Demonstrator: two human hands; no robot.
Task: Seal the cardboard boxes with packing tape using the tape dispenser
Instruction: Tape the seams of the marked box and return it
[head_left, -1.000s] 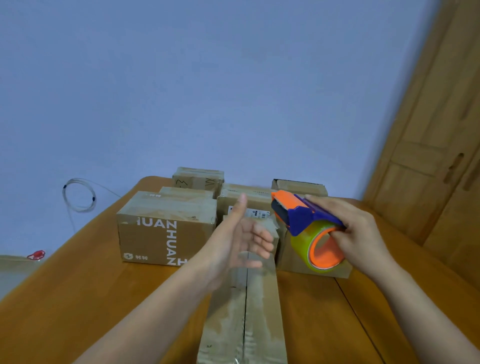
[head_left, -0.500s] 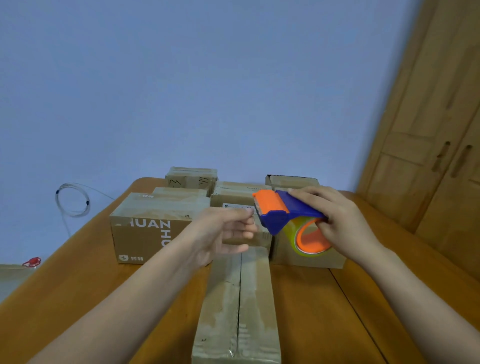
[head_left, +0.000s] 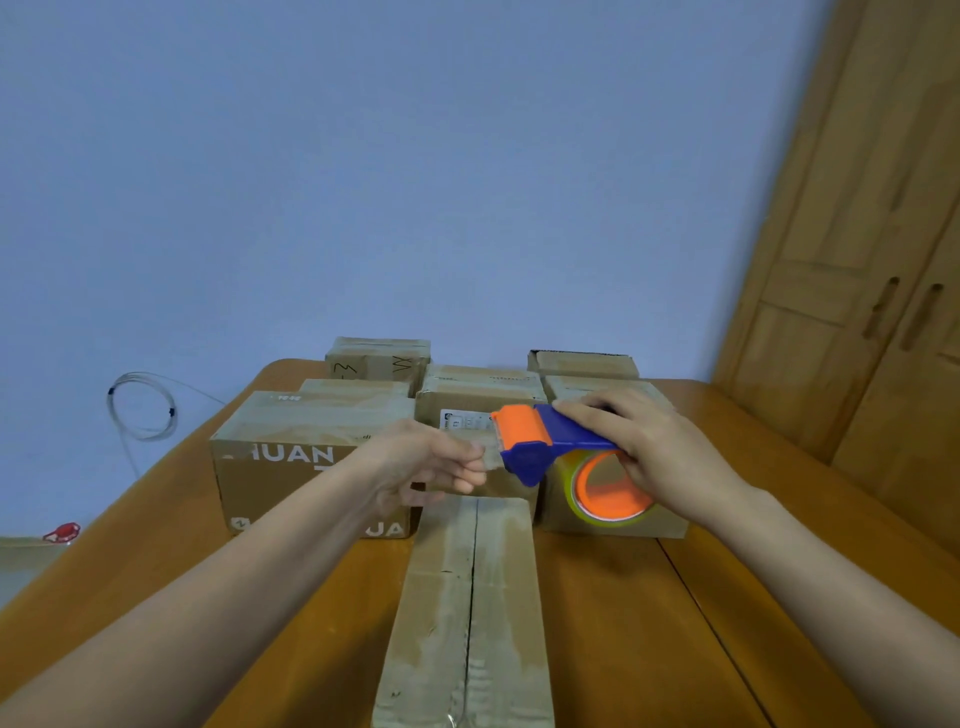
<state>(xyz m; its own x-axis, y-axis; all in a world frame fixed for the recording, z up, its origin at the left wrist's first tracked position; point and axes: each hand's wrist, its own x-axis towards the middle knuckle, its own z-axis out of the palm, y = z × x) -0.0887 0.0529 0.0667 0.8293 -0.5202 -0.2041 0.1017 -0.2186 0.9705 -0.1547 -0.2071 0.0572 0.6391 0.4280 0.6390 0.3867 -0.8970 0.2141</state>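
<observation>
Left hand (head_left: 436, 462) now pinching tape, blue-orange dispenser (head_left: 550, 441)

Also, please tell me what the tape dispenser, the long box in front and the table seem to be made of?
Tape dispenser: apparently hard plastic, smooth and matte, in solid blue and orange; its roll looks like glossy, clear yellowish film. Long box: brown cardboard, dull, with shiny patches that look like old tape residue along the seam. Table: probably varnished wood, orange-brown with a soft sheen; it could be veneer.

Tape dispenser (head_left: 545, 441): smooth blue and orange plastic. Tape roll (head_left: 608, 488): glossy, clear yellowish. Long box (head_left: 467, 613): matt cardboard, scuffed old tape. Surface (head_left: 623, 623): varnished wood.
</observation>
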